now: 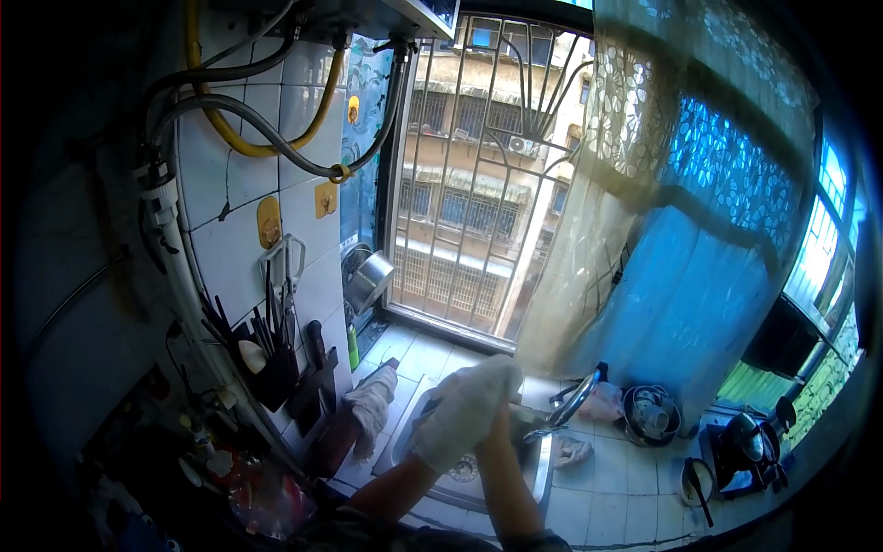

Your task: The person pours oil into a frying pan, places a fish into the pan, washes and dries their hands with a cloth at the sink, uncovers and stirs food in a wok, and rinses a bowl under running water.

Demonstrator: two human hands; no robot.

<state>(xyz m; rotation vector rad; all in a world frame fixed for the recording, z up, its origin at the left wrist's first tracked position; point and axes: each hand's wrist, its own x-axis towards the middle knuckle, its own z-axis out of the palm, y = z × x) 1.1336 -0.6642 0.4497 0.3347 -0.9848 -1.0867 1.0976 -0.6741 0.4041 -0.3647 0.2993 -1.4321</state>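
Observation:
A pale, whitish cloth covers both of my hands above the metal sink. My left forearm rises from the lower left, and my left hand is hidden under the cloth. From the lower middle comes my right forearm, its wrist close beneath the cloth's right end; the fingers do not show. The sink's drain is visible below the cloth. Just right of the sink stands the faucet.
Another cloth hangs over a dark object left of the sink. Knives and chopsticks are on the left wall. Right of the faucet are a bowl of dishes, a crumpled rag and a pan. Behind is a barred window.

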